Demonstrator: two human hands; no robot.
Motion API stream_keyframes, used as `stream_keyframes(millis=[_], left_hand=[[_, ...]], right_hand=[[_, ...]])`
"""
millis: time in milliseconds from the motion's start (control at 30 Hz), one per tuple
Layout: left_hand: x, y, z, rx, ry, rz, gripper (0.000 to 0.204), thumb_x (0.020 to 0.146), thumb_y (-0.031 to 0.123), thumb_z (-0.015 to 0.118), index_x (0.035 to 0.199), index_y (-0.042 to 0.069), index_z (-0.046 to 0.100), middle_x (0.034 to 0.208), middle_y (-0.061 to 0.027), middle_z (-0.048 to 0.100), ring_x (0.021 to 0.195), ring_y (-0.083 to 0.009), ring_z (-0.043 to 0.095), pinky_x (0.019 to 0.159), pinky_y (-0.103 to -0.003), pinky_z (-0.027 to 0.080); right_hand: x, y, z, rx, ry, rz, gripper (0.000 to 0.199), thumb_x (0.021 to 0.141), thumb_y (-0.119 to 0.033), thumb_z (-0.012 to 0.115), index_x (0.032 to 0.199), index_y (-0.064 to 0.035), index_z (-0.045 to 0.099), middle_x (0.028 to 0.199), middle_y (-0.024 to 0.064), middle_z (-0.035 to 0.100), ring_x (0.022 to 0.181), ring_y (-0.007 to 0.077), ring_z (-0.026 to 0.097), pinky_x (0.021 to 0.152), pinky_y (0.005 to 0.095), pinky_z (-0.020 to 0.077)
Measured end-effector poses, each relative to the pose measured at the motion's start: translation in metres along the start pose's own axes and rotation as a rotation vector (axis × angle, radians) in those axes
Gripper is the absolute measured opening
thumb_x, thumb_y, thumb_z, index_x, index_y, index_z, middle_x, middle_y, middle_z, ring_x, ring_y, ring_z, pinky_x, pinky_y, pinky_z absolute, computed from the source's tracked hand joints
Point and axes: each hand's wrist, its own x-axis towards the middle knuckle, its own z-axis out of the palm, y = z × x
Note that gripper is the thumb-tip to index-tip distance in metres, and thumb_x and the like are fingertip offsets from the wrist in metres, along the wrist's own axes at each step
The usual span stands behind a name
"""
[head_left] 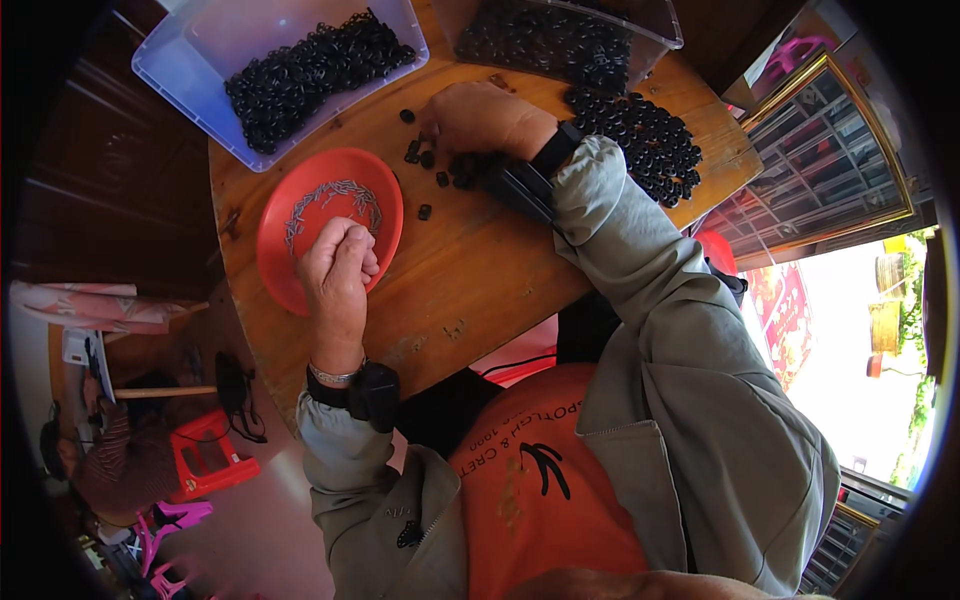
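Head view, contents of one round wooden table [480, 290].

Left hand [338, 268]: fingers curled into a loose fist, tips pinched together over the near rim of a red plastic plate [300, 270]; whether anything small is caught between them cannot be told. Just beyond the fingertips, on the plate, lies a curved heap of small grey metal pins [330, 203].

Right hand [478, 118]: palm down, fingers bent and close together, tips touching loose black plastic pieces [432, 160] scattered beneath and just beside them; what the fingers grip, if anything, is hidden under the hand.

Beyond the right fingertips: clear plastic bin [640, 20] of black rings, and a spilled pile of black rings [645, 135] by the wrist. Further off beyond the left fingers: clear tub [190, 80] holding more black rings.
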Motion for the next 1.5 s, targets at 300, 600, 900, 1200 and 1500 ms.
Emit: stream_keyframes(millis=[300,600,900,1200,1500], left_hand=[[0.000,0.002,0.000,-0.027,-0.010,-0.014,0.019,0.092,0.014,0.050,0.078,0.002,0.056,0.065,0.0010,0.051,0.059,-0.0058,0.046,0.053,-0.021,0.038],[-0.001,0.003,-0.001,-0.044,0.027,0.012,0.016,0.092,0.014,0.052,0.081,0.002,0.056,0.065,0.0015,0.050,0.059,-0.0052,0.045,0.053,-0.020,0.037],[0.000,0.003,0.003,-0.067,0.030,0.006,0.015,0.093,0.016,0.054,0.085,0.003,0.056,0.064,0.0018,0.050,0.058,-0.0047,0.046,0.052,-0.020,0.037],[0.002,-0.001,-0.003,-0.082,-0.010,0.018,0.016,0.092,0.016,0.053,0.083,0.004,0.055,0.064,0.0011,0.052,0.059,-0.0045,0.047,0.053,-0.020,0.038],[0.006,-0.001,-0.006,-0.170,0.118,-0.052,0.017,0.090,0.017,0.053,0.081,0.003,0.058,0.065,0.0004,0.054,0.059,-0.0064,0.049,0.053,-0.021,0.037]], right_hand=[[0.003,-0.002,0.003,-0.032,-0.013,-0.060,0.024,0.073,-0.021,0.070,0.092,-0.0061,0.067,0.087,0.0117,0.068,0.083,0.0293,0.065,0.073,0.0391,0.0503],[-0.005,-0.041,0.006,1.112,-0.118,-0.102,0.017,0.086,-0.009,0.065,0.102,-0.0033,0.068,0.084,-0.0012,0.066,0.075,0.0063,0.061,0.068,0.0214,0.0504],[-0.012,-0.057,0.011,1.234,-0.198,-0.257,0.015,0.086,-0.006,0.065,0.099,-0.0016,0.068,0.083,0.0015,0.068,0.077,0.0071,0.062,0.072,0.0214,0.0496],[-0.016,-0.057,0.001,0.987,-0.104,-0.266,0.015,0.086,-0.013,0.067,0.095,-0.0022,0.069,0.082,0.0013,0.068,0.079,0.0066,0.061,0.072,0.0233,0.0496],[0.009,0.002,0.023,0.348,0.386,-0.099,0.017,0.080,-0.017,0.064,0.091,-0.0062,0.069,0.089,0.0138,0.067,0.078,0.0292,0.065,0.071,0.0359,0.0517]])
